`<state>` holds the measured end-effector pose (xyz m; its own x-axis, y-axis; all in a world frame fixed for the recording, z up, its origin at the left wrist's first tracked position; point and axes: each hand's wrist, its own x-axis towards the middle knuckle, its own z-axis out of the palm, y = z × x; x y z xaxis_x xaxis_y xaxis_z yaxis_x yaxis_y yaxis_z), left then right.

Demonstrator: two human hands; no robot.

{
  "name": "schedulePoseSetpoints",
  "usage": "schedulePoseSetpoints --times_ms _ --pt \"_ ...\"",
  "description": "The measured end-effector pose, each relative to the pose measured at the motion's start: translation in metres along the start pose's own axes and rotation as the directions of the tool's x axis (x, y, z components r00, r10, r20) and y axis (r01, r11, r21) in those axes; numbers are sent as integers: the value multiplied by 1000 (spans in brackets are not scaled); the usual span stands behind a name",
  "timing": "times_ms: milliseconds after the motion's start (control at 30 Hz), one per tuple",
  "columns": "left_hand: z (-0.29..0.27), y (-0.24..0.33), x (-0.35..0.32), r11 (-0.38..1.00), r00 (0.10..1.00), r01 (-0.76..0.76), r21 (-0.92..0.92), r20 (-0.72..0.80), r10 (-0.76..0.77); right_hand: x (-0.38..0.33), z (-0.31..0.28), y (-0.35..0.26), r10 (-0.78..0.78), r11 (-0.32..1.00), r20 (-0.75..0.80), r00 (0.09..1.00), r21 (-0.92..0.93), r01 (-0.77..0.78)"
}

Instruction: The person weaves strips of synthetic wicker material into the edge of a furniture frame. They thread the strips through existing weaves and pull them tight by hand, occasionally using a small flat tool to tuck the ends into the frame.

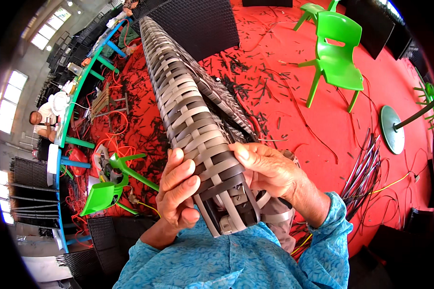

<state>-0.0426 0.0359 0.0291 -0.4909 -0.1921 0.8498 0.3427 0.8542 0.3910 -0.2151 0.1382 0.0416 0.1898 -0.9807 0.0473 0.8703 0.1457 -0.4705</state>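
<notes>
A long piece of woven wicker furniture [190,113], banded in light and dark grey flat strips, stretches from in front of my body toward the far left. Its near end is partly unwoven, baring a dark frame [246,204] with a pale strip [231,212] running over it. My left hand [177,190] grips the left side of this end, its fingers curled. On the right side, my right hand [272,171] clasps the same end, thumb pressed on the weave near the last dark strips. The undersides of both grips are hidden.
A green chair [340,58] stands at the far right, near a round-based stand [392,130]. Loose strips [361,166] lie on the red floor to the right. Another green chair [101,195] is at left, before a long bench [77,98] where a person [46,120] sits.
</notes>
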Motion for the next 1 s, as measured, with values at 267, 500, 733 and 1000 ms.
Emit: schedulePoseSetpoints --times_ms 267,500,733,1000 --pt "-2 19 42 982 991 -116 148 -45 124 10 -2 4 13 997 74 997 70 -18" --pt "19 18 42 976 998 49 212 -35 -43 20 -4 15 30 998 94 995 57 -35" --pt "-2 24 26 968 979 202 146 4 -205 30 -8 23 138 974 185 973 153 -168" --pt "-24 30 38 928 904 246 280 279 -324 41 -8 30 75 970 261 963 205 -131"
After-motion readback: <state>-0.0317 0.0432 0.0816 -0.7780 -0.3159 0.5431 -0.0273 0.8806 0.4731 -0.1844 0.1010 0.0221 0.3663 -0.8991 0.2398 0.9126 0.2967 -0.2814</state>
